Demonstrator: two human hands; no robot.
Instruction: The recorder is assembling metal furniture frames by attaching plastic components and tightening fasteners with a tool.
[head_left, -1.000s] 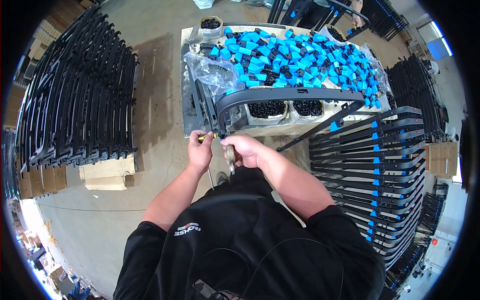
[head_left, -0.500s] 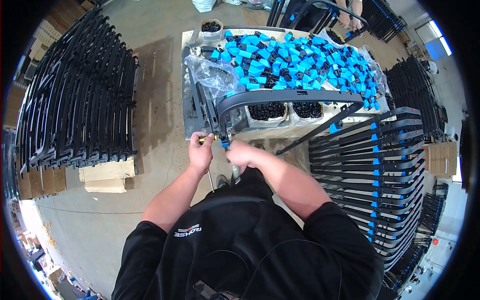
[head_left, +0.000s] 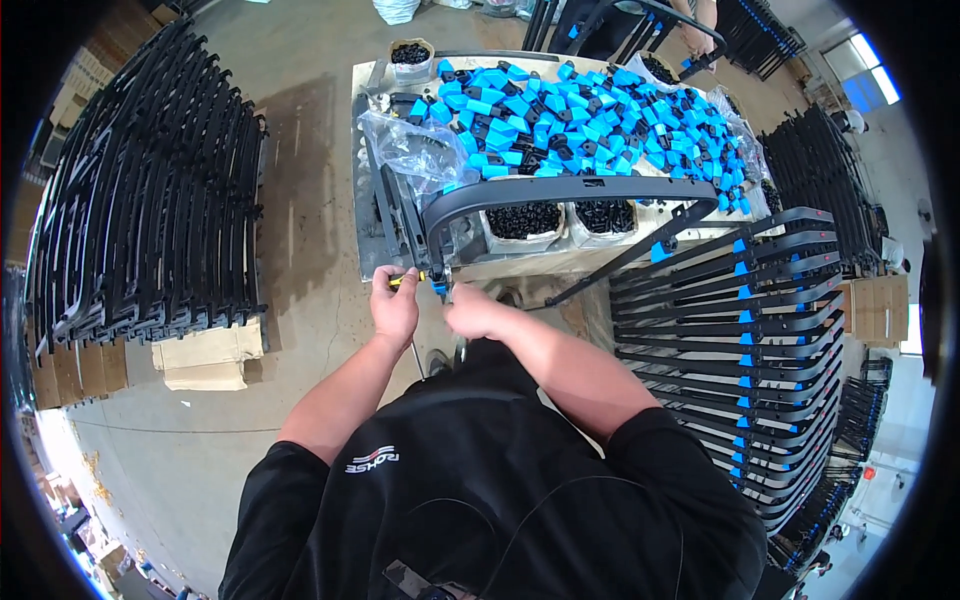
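Note:
A curved black metal frame (head_left: pixel 590 188) rests over the near edge of the worktable, its left end toward my body. A small blue piece (head_left: pixel 438 286) sits at that end, between my hands. My left hand (head_left: pixel 396 310) is closed round a tool with a yellow-and-black handle (head_left: pixel 405 279), left of the blue piece. A thin metal rod (head_left: pixel 417 360) shows below this hand. My right hand (head_left: pixel 472 312) is closed just right of the frame end, its fingertips turned inward. What it grips, if anything, is hidden.
Blue-and-black plastic parts (head_left: pixel 580 115) heap on the worktable (head_left: pixel 540 262), with bags of small black parts (head_left: pixel 522 222) and a clear plastic bag (head_left: pixel 415 150). Black frames with blue pieces (head_left: pixel 740 360) stack at right, more frames (head_left: pixel 150 190) at left. Another person's arm (head_left: pixel 700 25) shows far right.
The view has shifted slightly. My right hand has moved down a little relative to the frame end, and the greyish tool seen beneath it earlier no longer shows clearly. My left hand keeps its hold.

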